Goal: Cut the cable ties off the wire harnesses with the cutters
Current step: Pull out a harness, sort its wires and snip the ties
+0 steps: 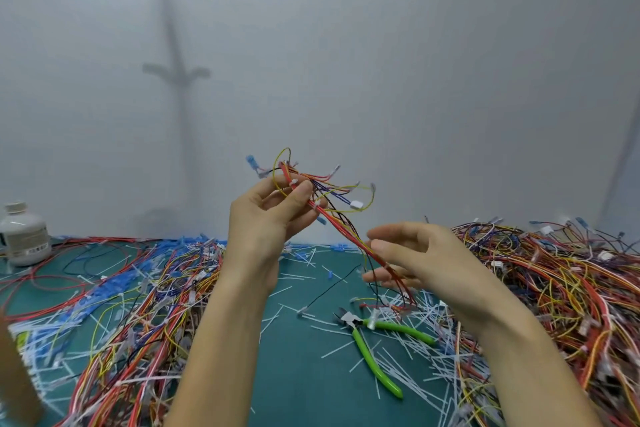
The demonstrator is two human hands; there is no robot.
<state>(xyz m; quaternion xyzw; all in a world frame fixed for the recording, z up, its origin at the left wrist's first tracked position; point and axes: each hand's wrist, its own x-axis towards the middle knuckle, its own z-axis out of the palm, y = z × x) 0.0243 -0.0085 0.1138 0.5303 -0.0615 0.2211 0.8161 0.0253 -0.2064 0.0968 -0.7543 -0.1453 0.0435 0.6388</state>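
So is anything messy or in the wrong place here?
Yes. White cut-off tie bits lie scattered all over the green mat, among heaps of wires on both sides. The green-handled cutters lie on the mat, in neither hand: the left hand grips a harness and the right hand is open by it.

Pale grey wall (415,80) (faint shadow), teal tabletop (304,385), diffuse light.
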